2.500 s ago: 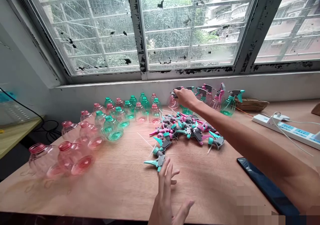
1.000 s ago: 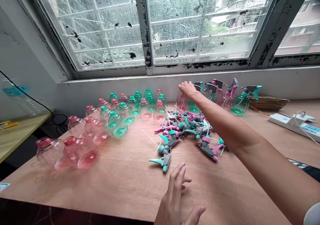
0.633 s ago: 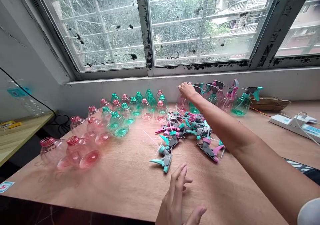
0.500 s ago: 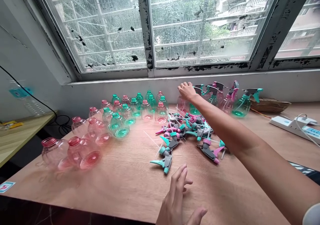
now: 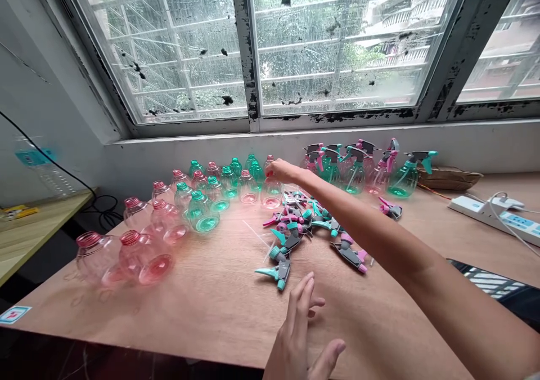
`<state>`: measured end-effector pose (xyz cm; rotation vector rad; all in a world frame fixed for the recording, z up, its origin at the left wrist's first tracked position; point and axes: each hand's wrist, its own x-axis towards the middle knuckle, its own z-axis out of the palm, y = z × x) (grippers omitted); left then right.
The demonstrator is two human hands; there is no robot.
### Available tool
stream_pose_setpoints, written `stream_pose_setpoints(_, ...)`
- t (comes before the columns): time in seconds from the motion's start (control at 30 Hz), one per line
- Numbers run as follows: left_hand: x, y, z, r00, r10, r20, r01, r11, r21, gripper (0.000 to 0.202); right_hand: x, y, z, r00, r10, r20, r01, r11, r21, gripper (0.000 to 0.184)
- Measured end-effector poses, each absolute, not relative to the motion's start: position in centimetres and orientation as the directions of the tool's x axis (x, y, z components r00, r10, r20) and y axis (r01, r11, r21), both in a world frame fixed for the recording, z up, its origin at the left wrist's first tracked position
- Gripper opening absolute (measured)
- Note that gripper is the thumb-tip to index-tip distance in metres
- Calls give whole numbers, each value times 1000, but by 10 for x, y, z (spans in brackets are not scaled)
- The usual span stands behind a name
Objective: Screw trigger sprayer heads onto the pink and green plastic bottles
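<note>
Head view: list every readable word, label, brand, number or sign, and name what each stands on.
No text is readable.
Sticker on the table's left corner: red mark, too small to read.
Blue label by the left wall: too blurred.
Power strip: any print too small.
Bottles and spray heads: no lettering visible.

The bottles (image 5: 202, 214) look glossy plastic, the table (image 5: 202, 312) wood.

The right arm (image 5: 379, 239) reaches in from four o'clock, the right hand (image 5: 282, 170) at centre, fingers curled; near six o'clock the left hand (image 5: 297, 335) is open, thumb (image 5: 332, 354) spread toward two.
</note>
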<state>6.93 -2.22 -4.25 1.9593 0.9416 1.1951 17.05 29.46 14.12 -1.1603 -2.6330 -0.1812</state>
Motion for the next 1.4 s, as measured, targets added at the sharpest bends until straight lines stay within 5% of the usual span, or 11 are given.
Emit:
stream_pose_setpoints(0.3,60,-21,-19,281,911,302,-22,-308,951,67,253,128,169,-434,567,700,726,680,-100,27)
stream_pose_setpoints(0.37,57,-20,-19,297,909,294,-117,-271,955,78,276,70,146,-377,548,747,632,741,-225,16)
stream_pose_setpoints(0.57,55,-18,-19,382,904,194,-227,-112,967,111,296,-40,50,-249,744,620,584,626,-516,27)
stream_pose_setpoints(0.67,59,-14,-14,215,968,131,-311,-59,948,96,286,-47,22,-224,669,708,564,682,-466,30)
stream_pose_setpoints(0.8,62,-6,-7,87,994,68,-354,-33,935,63,283,-37,5,-406,588,699,537,773,-339,30)
stream_pose_setpoints(0.87,62,-4,-4,60,997,42,-374,-17,927,53,288,-27,-2,-371,664,649,592,707,-386,53)
stream_pose_setpoints(0.93,62,-3,-2,32,999,29,-385,-14,923,53,294,-16,-8,-254,764,593,682,576,-451,65)
stream_pose_setpoints(1.1,65,-2,1,-51,998,28,-384,-45,922,62,301,10,-19,13,888,460,837,242,-490,48)
stream_pose_setpoints(1.4,68,-3,6,-72,997,29,-407,-56,912,61,295,10,-22,77,929,362,926,68,-371,54)
